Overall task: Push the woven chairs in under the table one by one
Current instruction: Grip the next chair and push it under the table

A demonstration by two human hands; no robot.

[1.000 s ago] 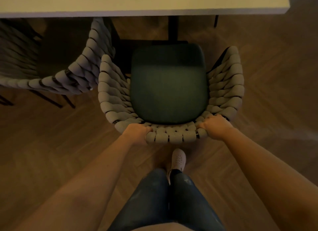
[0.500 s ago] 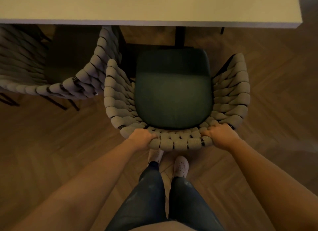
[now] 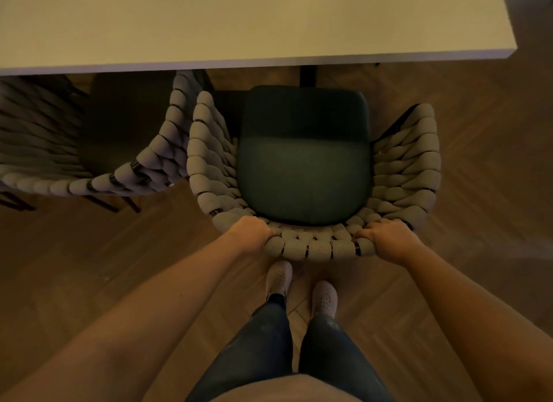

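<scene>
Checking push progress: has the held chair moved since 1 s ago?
Yes. The chair slid forward toward the table; the gap to its edge shrank.

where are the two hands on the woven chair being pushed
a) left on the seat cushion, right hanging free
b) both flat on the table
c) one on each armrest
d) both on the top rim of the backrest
D: the left hand and the right hand each grip the top back rim of the woven chair, one on either side of its middle.
</scene>
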